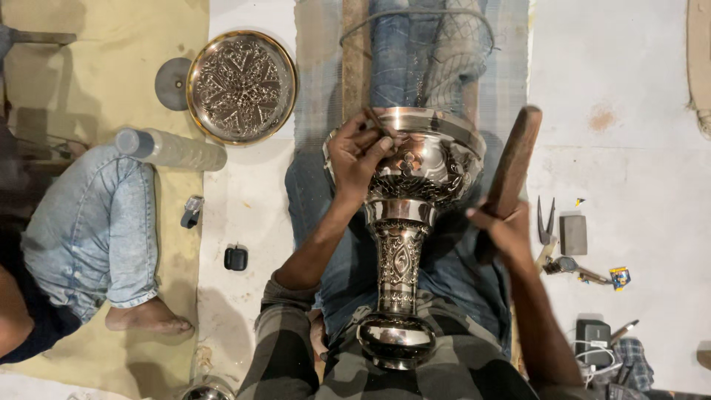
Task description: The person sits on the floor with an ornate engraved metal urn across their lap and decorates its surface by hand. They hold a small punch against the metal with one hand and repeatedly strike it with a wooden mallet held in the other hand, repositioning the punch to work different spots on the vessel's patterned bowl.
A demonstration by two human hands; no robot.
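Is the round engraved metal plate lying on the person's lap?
No, the round engraved plate lies on the floor to the side, beside a plastic bottle, while the lap holds a tall metal vase.

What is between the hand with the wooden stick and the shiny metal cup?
Nothing visible. The right hand holds the wooden mallet raised beside the engraved metal goblet, with open space between. The left hand already rests on its bowl.

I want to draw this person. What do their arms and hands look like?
Both arms are bare from the elbow down. The sleeves are grey-and-black checked cloth, pushed up above the elbows. The left hand and right hand wear no gloves, and no rings or watch show.
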